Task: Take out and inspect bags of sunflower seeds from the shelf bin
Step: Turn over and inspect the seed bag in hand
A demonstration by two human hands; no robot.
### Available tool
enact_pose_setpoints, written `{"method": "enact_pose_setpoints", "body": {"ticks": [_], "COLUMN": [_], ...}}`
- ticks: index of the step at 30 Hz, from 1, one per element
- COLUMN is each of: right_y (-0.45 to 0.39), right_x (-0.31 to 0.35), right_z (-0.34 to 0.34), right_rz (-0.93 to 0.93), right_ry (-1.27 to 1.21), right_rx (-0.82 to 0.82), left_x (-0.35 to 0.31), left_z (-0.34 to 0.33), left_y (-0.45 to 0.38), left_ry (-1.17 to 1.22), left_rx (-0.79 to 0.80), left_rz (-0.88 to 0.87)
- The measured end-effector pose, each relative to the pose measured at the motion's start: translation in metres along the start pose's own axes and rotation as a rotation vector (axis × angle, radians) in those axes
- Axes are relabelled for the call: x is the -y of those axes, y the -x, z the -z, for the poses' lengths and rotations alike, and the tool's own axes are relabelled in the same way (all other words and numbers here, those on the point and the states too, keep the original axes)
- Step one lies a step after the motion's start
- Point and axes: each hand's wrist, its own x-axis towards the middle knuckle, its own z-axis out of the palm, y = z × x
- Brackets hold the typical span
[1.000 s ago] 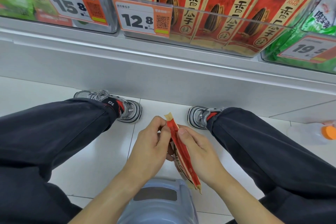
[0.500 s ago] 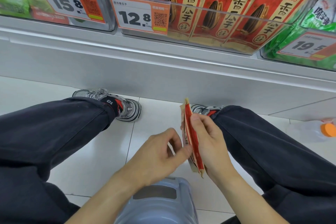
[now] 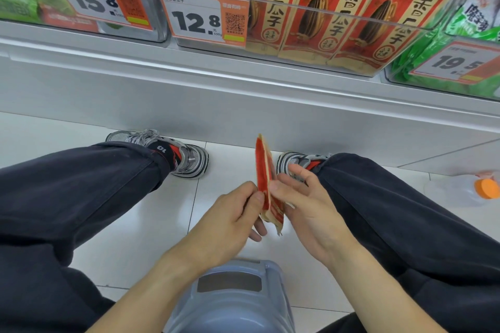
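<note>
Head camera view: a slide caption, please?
Both hands hold a red paper seed bag edge-on below the clear shelf bin.

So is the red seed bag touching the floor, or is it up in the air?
Apart. The head view shows the sunflower seed bag held edge-on above the white tiled floor, pinched between the left hand and the right hand, with its bottom corner hanging clear.

You wear dark navy trousers (image 3: pixel 81 192) with loose, creased legs. Your trainers (image 3: pixel 184 154) are silver-grey mesh with grey laces, black and red panels and thick pale soles; the left one shows a white "10" on its black tongue. Your forearms (image 3: pixel 167 273) are bare, no sleeves showing.
</note>
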Motion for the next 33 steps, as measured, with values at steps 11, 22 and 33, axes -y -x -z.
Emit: {"method": "enact_pose_setpoints", "body": {"ticks": [11,22,33], "right_y": [-0.008,-0.006,-0.011], "right_x": [-0.001,-0.007,-0.003], "right_z": [0.003,0.000,0.000], "right_rz": [-0.024,0.308,0.159], "right_ry": [-0.207,0.454,0.466], "right_rx": [0.346,0.264,-0.063], "left_x": [-0.002,-0.002,0.011], "left_z": [0.002,0.015,0.017], "left_y": [0.000,-0.005,-0.014], "left_ry": [-0.194,-0.161,-0.093], "left_rx": [-0.099,-0.213,-0.185], "left_rz": [-0.110,0.160,0.261]}}
